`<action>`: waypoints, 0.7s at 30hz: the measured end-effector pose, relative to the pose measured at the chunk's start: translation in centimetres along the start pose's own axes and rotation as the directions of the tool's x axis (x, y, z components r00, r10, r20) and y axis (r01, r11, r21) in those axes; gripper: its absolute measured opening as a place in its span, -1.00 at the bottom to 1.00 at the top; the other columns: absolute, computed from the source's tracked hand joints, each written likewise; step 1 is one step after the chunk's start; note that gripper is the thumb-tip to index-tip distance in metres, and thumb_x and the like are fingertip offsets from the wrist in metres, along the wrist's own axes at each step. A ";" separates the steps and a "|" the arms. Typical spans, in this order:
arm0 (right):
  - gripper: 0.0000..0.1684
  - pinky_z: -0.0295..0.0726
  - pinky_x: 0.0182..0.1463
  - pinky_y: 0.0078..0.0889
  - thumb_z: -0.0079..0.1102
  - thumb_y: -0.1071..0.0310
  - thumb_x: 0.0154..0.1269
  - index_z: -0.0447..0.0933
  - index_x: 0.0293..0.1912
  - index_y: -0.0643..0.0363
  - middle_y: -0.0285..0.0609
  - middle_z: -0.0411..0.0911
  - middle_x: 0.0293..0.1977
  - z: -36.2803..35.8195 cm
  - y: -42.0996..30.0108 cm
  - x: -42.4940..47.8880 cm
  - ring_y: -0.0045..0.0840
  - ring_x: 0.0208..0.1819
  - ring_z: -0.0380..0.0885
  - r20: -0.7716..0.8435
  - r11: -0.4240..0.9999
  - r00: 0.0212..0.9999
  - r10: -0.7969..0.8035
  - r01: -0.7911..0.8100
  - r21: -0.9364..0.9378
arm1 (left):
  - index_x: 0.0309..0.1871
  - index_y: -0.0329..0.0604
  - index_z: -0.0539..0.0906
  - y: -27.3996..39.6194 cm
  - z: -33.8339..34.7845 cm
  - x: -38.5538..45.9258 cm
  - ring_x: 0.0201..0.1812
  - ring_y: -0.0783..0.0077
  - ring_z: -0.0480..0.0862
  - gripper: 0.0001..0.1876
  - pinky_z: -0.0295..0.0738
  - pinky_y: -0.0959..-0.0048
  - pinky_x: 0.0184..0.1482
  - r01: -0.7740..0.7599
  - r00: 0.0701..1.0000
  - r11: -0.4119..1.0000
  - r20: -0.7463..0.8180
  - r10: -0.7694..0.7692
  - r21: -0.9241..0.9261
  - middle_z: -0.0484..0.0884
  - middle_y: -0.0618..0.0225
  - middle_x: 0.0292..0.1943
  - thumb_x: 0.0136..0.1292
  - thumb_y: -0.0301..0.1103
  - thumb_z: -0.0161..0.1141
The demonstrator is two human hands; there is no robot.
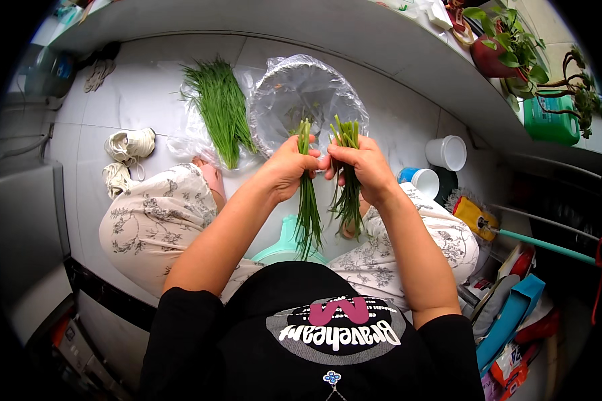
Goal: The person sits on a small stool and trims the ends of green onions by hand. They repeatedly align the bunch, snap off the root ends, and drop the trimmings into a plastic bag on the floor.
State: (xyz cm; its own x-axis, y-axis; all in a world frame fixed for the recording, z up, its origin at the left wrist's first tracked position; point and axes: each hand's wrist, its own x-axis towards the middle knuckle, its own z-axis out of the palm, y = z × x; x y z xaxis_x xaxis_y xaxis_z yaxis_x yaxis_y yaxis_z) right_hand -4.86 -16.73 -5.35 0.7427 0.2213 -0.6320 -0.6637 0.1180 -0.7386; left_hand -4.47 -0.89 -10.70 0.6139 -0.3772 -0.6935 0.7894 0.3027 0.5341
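My left hand point(293, 165) is closed around a small bunch of green garlic chives point(308, 205), cut ends up and leaves hanging down. Beside it, my right hand point(358, 163) grips a thicker bunch of chives point(348, 193), also with its stem ends upward. The fingertips of both hands nearly meet between the bunches. Just beyond them stands a round bin lined with a clear plastic bag point(306, 70), with some green scraps inside. A large pile of chives point(218, 110) lies on a plastic bag to the left of the bin.
White shoes point(130, 145) lie at the left on the tiled floor. White plastic tubs point(446, 153) and a mop with a yellow head point(474, 216) are at the right. A light green plastic stool point(288, 240) shows between the knees. Potted plants point(496, 52) stand on the upper right ledge.
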 end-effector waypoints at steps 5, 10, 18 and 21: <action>-0.86 0.34 -0.58 -0.68 0.11 0.32 0.29 0.44 -0.30 0.18 -0.29 0.50 -0.55 0.3 0.4 0.6 -0.69 -0.63 0.41 0.023 0.999 0.999 -0.040 0.040 0.023 | 0.02 -0.27 0.37 -0.8 -0.6 0.6 -0.25 0.49 0.51 -0.65 0.37 0.52 -0.23 -0.022 0.970 1.000 0.240 0.024 -0.010 0.51 0.33 -0.28 0.14 -0.64 0.05; -0.85 0.29 -0.59 -0.69 0.21 0.36 0.21 0.48 -0.28 0.20 -0.37 0.48 -0.53 0.6 1.6 1.3 -0.75 -0.61 0.36 -0.040 0.987 0.990 -0.135 0.130 -0.099 | 0.12 -0.29 0.38 -1.8 -0.1 0.8 -0.04 0.43 0.51 -0.62 0.36 0.46 0.08 -0.128 0.983 0.980 0.154 0.104 0.151 0.51 0.29 -0.08 0.21 -0.65 0.02; -0.87 0.31 -0.55 -0.66 0.29 0.43 0.10 0.51 -0.37 0.23 -0.39 0.48 -0.56 1.0 1.9 1.4 -0.77 -0.57 0.37 -0.165 0.979 0.971 -0.173 0.152 -0.133 | 0.29 -0.23 0.20 -1.4 1.5 -1.0 0.18 0.41 0.38 -0.48 0.28 0.46 0.21 -0.205 0.977 0.935 0.114 0.179 0.288 0.40 0.24 0.14 0.26 -0.64 0.02; -0.89 0.27 -0.59 -0.68 0.27 0.46 0.10 0.51 -0.38 0.24 -0.39 0.45 -0.60 1.0 1.8 1.3 -0.78 -0.61 0.35 -0.190 0.979 0.961 -0.203 0.194 -0.068 | 0.26 -0.23 0.22 -1.1 1.6 -1.2 0.04 0.45 0.49 -0.50 0.39 0.46 0.11 -0.145 0.985 0.969 0.124 0.122 0.199 0.48 0.27 0.01 0.26 -0.61 0.06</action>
State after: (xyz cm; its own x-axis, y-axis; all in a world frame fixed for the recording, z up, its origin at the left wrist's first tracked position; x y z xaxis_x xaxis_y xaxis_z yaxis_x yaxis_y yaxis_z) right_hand -5.15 -15.27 -7.24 0.8652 0.0052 -0.5013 -0.4996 0.0925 -0.8613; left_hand -6.07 -2.19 -9.70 0.7019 -0.4433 -0.5574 0.6774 0.1739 0.7147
